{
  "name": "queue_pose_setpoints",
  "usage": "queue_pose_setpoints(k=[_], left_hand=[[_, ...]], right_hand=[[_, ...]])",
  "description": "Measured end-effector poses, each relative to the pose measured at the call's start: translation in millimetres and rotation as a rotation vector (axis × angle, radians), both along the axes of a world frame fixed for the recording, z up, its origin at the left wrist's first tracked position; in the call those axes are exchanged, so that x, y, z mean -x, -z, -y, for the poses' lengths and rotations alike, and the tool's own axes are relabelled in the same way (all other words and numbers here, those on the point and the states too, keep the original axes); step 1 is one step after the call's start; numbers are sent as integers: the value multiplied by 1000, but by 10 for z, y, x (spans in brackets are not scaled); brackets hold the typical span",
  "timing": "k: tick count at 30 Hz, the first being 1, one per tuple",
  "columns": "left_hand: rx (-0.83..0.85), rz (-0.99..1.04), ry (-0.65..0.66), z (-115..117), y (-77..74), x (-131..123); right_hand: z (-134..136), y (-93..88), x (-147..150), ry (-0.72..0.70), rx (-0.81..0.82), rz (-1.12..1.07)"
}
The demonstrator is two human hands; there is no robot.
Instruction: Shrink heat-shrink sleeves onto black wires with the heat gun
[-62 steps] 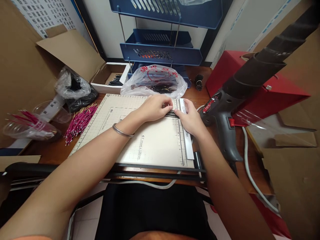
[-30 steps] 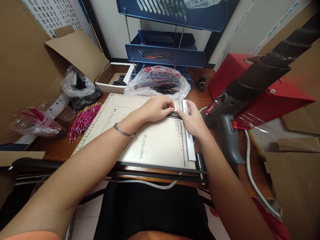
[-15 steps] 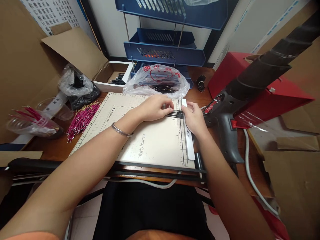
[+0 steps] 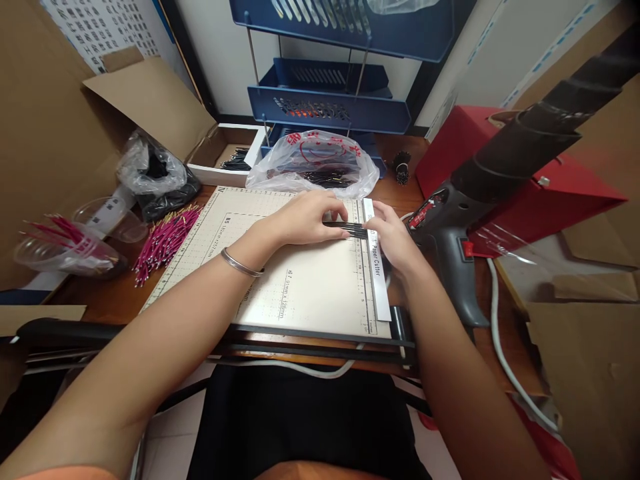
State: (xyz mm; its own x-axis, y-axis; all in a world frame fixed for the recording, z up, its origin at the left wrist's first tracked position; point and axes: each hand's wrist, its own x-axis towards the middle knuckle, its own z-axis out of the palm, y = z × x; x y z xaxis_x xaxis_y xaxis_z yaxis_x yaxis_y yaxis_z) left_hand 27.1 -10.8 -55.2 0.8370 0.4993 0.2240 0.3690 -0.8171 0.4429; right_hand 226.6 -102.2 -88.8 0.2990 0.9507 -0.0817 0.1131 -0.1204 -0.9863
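A bundle of thin black wires (image 4: 353,229) lies across the right part of the cream board of a paper cutter (image 4: 320,280). My left hand (image 4: 313,217) rests on the board with thumb and fingers closed around the bundle. Toward the right, the wires run to the white strip (image 4: 377,273) marked "Paper Cutter". My right hand (image 4: 393,233) is curled at that strip, its thumb near the wire ends. What lies inside its fingers is hidden.
Behind the board, a clear plastic bag (image 4: 315,163) holds more black wires. Pink wires (image 4: 167,243) are heaped at the left, near a plastic cup (image 4: 75,250). A grey heat gun (image 4: 450,247) stands close on the right, before a red box (image 4: 525,193).
My left hand's grip has loosened a little, showing more of the wires between thumb and finger. My right hand has shifted slightly right and down, uncovering more of the strip's lettering.
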Motion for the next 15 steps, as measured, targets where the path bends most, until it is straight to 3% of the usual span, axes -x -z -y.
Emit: queue_pose_setpoints(k=[6, 15], left_hand=[[-2, -11, -12, -1, -4, 4], [-19, -11, -1, -8, 4, 13]], right_hand=[[66, -59, -65, -212, -43, -37], [6, 11, -66, -168, -51, -58]])
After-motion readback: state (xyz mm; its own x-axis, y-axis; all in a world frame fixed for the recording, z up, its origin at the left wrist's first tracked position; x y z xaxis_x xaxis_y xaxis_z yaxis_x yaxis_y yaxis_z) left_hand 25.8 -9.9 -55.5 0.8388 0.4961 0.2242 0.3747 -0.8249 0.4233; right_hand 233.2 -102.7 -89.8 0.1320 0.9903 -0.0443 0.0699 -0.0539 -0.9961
